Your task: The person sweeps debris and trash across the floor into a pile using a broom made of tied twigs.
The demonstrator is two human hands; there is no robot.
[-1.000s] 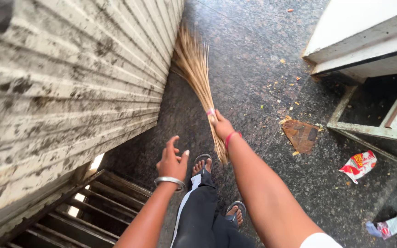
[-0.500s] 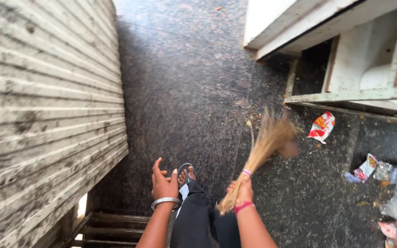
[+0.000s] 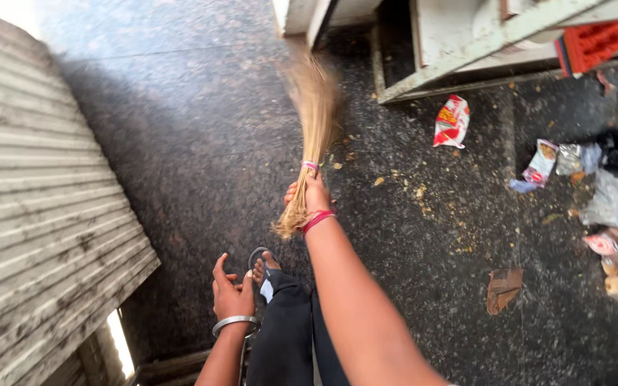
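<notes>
Gripping a straw broom (image 3: 314, 121) with our right hand (image 3: 311, 196), we are holding it near its lower end, where a pink band is wrapping the bundle just above our fingers. Our fingers are closing fully around the bundle, and a red band is sitting on that wrist. The broom's long bristles are pointing away from us, blurred, and fanning out over the dark speckled floor (image 3: 202, 143) close to the foot of a white cabinet (image 3: 459, 43); the short tuft at the other end is sticking out below our fist.

Our left hand (image 3: 230, 289) is holding nothing: its fingers are curling loosely, half open, and it is hanging low beside our leg in dark trousers, with a metal bangle (image 3: 232, 323) circling the wrist. Just beside that hand, our foot in a sandal (image 3: 262, 263) is resting on the floor.

To our left, a corrugated metal shutter (image 3: 44, 236) is filling that side of the view. To our right, well apart from the broom, litter is lying scattered: a red and white snack wrapper (image 3: 451, 121) near the cabinet's base, a heap of plastic bags and packets (image 3: 609, 200) farther over, and a flat brown scrap (image 3: 503, 288) nearer to us. Small yellowish crumbs (image 3: 423, 193) are dotting the floor between the broom and the litter. A red crate (image 3: 595, 39) is showing at the upper right edge.
</notes>
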